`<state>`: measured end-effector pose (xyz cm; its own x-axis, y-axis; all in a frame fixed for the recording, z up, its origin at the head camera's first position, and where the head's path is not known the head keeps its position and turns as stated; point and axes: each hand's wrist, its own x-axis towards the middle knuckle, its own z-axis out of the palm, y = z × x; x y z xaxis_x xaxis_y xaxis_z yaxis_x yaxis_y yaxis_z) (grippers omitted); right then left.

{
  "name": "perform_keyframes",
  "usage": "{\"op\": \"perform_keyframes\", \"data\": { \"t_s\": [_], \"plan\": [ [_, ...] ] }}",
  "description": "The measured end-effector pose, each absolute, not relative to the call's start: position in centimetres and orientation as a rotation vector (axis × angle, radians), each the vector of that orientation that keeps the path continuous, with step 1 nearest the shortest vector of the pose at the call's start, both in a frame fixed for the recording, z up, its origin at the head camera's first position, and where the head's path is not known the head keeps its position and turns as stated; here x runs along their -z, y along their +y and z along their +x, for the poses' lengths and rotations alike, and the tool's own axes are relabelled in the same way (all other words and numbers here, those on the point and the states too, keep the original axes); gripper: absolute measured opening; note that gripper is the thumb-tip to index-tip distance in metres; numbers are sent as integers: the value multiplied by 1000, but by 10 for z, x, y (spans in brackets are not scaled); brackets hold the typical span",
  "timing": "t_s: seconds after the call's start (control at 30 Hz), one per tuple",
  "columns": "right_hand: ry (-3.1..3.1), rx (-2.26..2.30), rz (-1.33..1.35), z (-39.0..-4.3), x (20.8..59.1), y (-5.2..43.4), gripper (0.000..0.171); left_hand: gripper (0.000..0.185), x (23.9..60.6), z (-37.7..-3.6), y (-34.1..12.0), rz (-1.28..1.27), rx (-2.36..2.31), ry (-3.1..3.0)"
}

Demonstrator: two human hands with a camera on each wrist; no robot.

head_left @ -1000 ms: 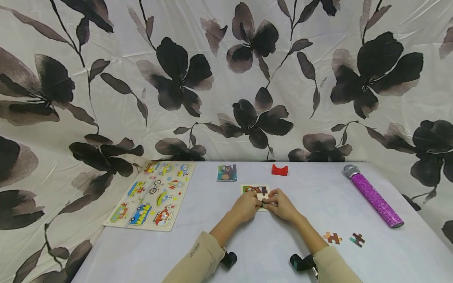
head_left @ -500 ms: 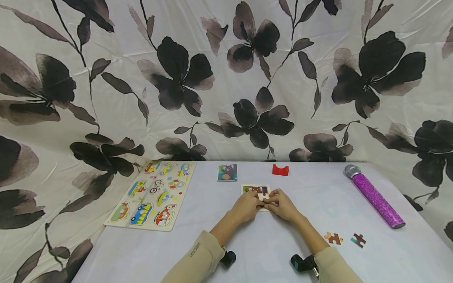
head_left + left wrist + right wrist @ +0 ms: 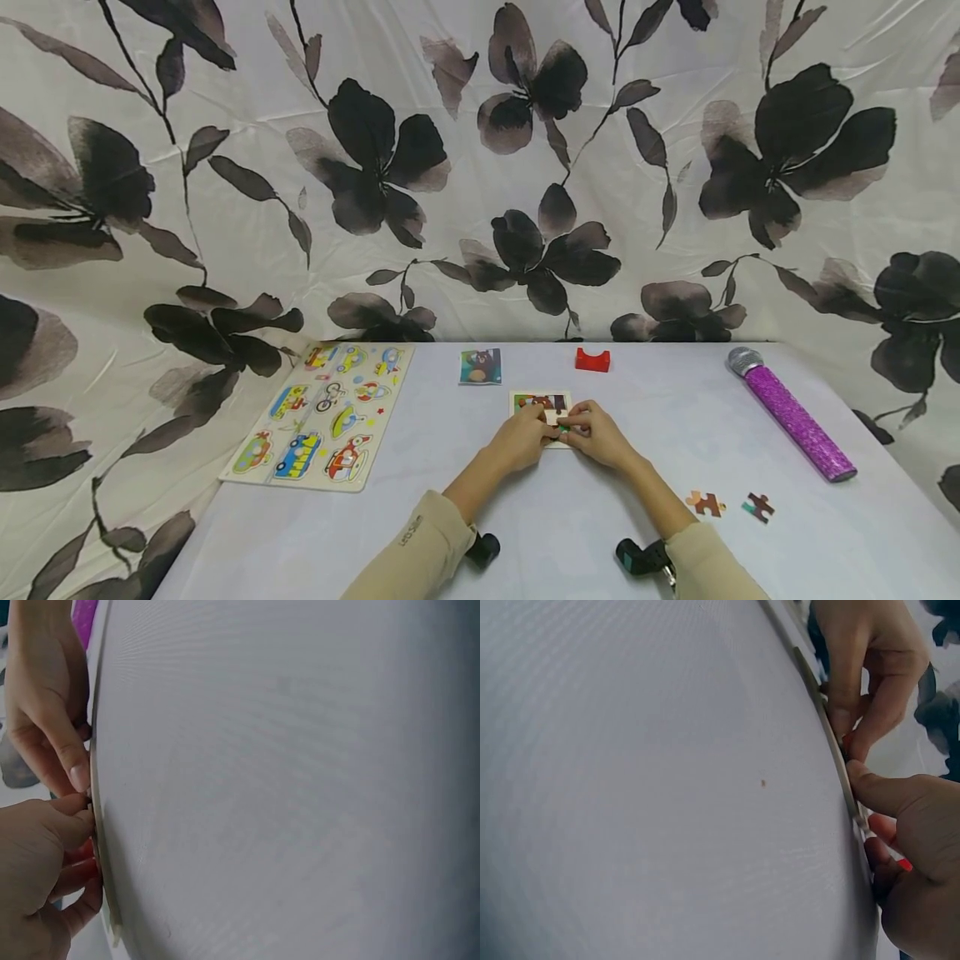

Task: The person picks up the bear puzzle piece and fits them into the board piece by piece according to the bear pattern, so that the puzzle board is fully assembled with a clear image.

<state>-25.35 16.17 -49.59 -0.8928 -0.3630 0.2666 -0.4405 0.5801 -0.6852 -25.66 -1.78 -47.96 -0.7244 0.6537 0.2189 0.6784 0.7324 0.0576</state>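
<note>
White cloth covers the bench [image 3: 570, 517], and near its middle I see a small puzzle tray [image 3: 542, 405] lying flat. Both hands meet at the near edge of that tray. My left hand [image 3: 519, 440] has its fingers curled in, and my right hand [image 3: 598, 437] is curled the same way, fingertips almost touching the other hand. Between them I can see a tiny bit of green, a small puzzle piece [image 3: 561, 429], and both grips look pinched on it, pushing it down into the tray. From the left wrist view the fingers [image 3: 71, 761] sit right on the thin edge of the tray, but the piece itself is hidden there. I think a few things could go wrong. If I push hard while the piece is turned the wrong way, its little knobs could bend or the piece could pop up and skip away. The tray is light and nothing holds it, so a sideways push could slide it on the smooth cloth and shake loose the pieces already in it. My hands also hide the spot, so I might not see a bad fit. Two loose pieces [image 3: 704, 503] wait well off to the right, and a sleeve could sweep them off the bench.
</note>
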Motion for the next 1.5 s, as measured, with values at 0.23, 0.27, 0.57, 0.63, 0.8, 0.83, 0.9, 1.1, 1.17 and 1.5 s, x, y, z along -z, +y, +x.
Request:
{"op": "perform_keyframes", "data": {
  "t_s": [0.23, 0.27, 0.57, 0.63, 0.8, 0.83, 0.9, 1.1, 1.17, 1.5],
  "plan": [
    [-2720, -1178, 684, -255, 497, 164, 29, 17, 482, -257, -18, -1079, 243, -2705],
    [-2722, -1182, 684, -255, 497, 164, 29, 17, 482, -257, -18, -1078, 255, -2709],
    [-2698, -1247, 697, -255, 496, 163, 28, 17, 479, -258, -17, -1062, 299, -2761],
    [-2695, -1257, 696, -254, 497, 163, 28, 18, 479, -258, -17, -1078, 266, -2748],
    [-2689, -1269, 696, -253, 497, 163, 28, 22, 478, -252, -21, -1118, 182, -2725],
    [-2687, -1267, 697, -253, 497, 163, 28, 23, 478, -250, -22, -1121, 179, -2732],
    [-2683, -1263, 695, -253, 497, 163, 28, 27, 478, -246, -24, -1121, 187, -2761],
    [-2699, -1268, 668, -253, 497, 162, 26, 34, 479, -241, -29, -1124, 275, -2810],
    [-2695, -1279, 671, -252, 496, 162, 26, 34, 480, -241, -28, -1119, 293, -2795],
    [-2689, -1267, 614, -251, 496, 162, 23, 37, 476, -238, -26, -1114, 137, -2806]
  ]
}}
